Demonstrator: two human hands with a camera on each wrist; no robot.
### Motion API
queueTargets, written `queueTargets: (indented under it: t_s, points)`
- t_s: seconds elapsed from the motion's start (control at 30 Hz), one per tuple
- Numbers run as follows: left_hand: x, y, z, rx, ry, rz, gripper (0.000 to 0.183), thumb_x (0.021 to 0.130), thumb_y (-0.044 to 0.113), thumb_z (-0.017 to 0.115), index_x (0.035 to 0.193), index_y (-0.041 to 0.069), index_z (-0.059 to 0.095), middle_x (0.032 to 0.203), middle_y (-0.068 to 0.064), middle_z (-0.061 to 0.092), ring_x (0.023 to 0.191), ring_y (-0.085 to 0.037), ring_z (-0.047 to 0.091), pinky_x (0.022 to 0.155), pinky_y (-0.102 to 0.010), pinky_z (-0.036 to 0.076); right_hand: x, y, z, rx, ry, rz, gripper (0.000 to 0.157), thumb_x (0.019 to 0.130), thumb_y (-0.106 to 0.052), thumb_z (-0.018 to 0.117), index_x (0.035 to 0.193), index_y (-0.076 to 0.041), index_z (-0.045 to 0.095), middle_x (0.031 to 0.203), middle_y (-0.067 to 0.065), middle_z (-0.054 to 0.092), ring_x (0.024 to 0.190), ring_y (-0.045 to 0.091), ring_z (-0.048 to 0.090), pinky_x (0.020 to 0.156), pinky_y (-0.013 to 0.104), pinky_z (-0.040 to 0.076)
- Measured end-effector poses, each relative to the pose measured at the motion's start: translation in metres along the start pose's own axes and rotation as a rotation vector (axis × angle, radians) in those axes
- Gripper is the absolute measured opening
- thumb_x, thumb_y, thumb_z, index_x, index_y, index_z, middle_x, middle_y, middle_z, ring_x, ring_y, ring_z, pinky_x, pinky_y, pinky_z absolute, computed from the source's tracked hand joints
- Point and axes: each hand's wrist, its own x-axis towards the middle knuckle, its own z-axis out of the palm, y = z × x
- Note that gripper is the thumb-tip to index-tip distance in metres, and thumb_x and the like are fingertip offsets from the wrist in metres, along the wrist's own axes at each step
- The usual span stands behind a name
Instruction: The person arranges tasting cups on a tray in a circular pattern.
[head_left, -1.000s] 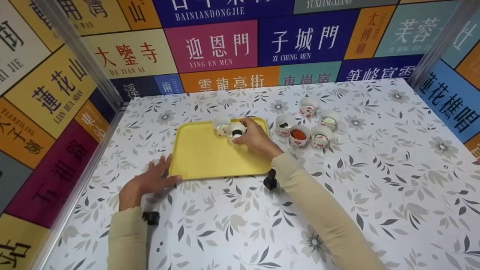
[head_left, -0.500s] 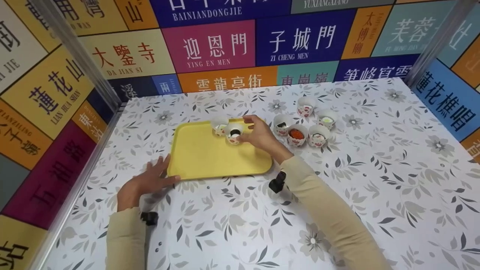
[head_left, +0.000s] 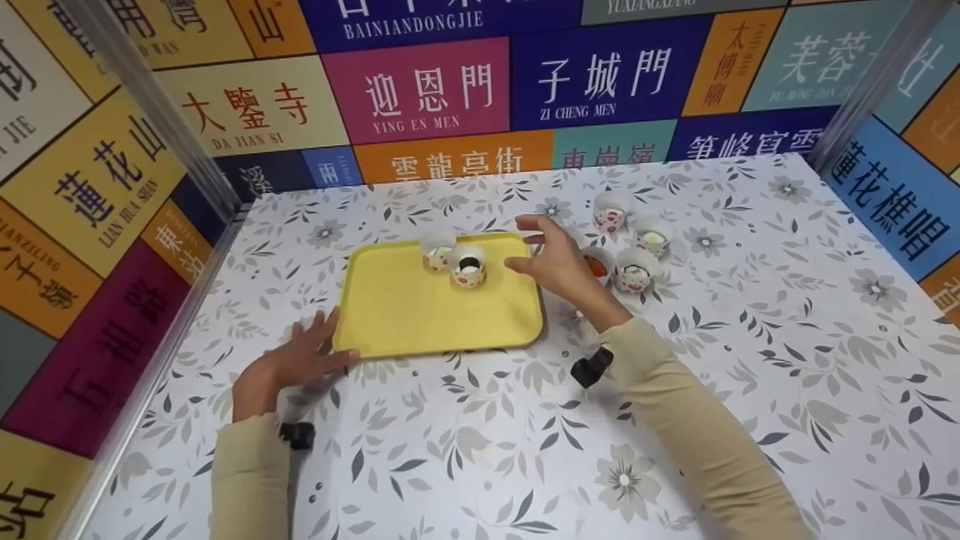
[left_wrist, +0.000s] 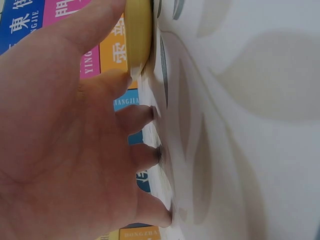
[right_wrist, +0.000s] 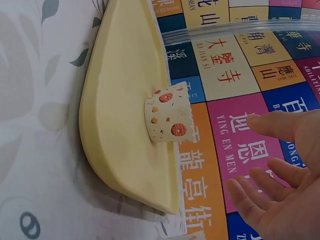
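Two white paper cups with red prints stand on the yellow tray near its far edge. The nearer cup has something black and white inside; the other cup touches or nearly touches it. My right hand hovers over the tray's right edge, thumb and fingers apart, holding nothing. In the right wrist view that hand is clear of the one cup visible. My left hand rests at the tray's near left corner with spread fingers; the left wrist view shows thumb and index finger against the tray rim.
Several similar cups stand right of the tray: one with orange-red contents, a front right cup, a cup with something green and white, and a back cup. My right hand hides another. Lettered panels border the flowered table.
My right hand has let go of the cup with black contents and moved right, towards the group of cups. That cup stays on the tray. My left hand has stayed at the corner.
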Motion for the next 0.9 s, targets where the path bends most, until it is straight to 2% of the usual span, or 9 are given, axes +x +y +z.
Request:
queueTargets:
  t_s: [0.17,0.43,0.6,0.9]
  points:
    - [0.001,-0.001,-0.001,-0.002,-0.002,0.007,0.104,0.093,0.064,0.056,0.161,0.017,-0.008,0.166,-0.02,-0.018,0.148,-0.051,-0.026,0.116,-0.074,-0.008,-0.009,0.005,-0.014,-0.044,0.029,-0.022,0.064,0.088,-0.018,0.077,0.145,-0.016,0.049,0.15,0.006,0.052,0.137,0.027,0.05,0.107,0.043,0.049]
    - [0.002,0.001,-0.001,-0.003,-0.004,-0.003,0.104,0.092,0.067,0.055,0.161,0.02,-0.007,0.167,-0.017,-0.018,0.149,-0.048,-0.026,0.116,-0.073,-0.01,-0.018,0.021,-0.037,-0.062,0.084,-0.032,0.059,0.089,-0.017,0.075,0.143,-0.012,0.052,0.146,0.009,0.053,0.135,0.03,0.051,0.104,0.044,0.051]
    - [0.002,0.001,-0.001,-0.009,-0.008,0.001,0.104,0.092,0.065,0.056,0.161,0.02,-0.008,0.167,-0.017,-0.019,0.149,-0.048,-0.027,0.116,-0.073,-0.011,-0.023,0.031,-0.053,-0.084,0.1,-0.007,0.061,0.09,-0.018,0.075,0.145,-0.012,0.05,0.148,0.011,0.051,0.13,0.034,0.056,0.1,0.045,0.054]
    - [0.003,0.0,0.0,0.009,-0.004,0.019,0.105,0.093,0.065,0.055,0.161,0.016,-0.008,0.166,-0.021,-0.018,0.148,-0.051,-0.026,0.116,-0.074,-0.008,-0.033,0.049,-0.077,-0.115,0.168,-0.063,0.058,0.089,-0.022,0.074,0.143,-0.012,0.054,0.15,0.013,0.05,0.142,0.034,0.043,0.116,0.053,0.038]
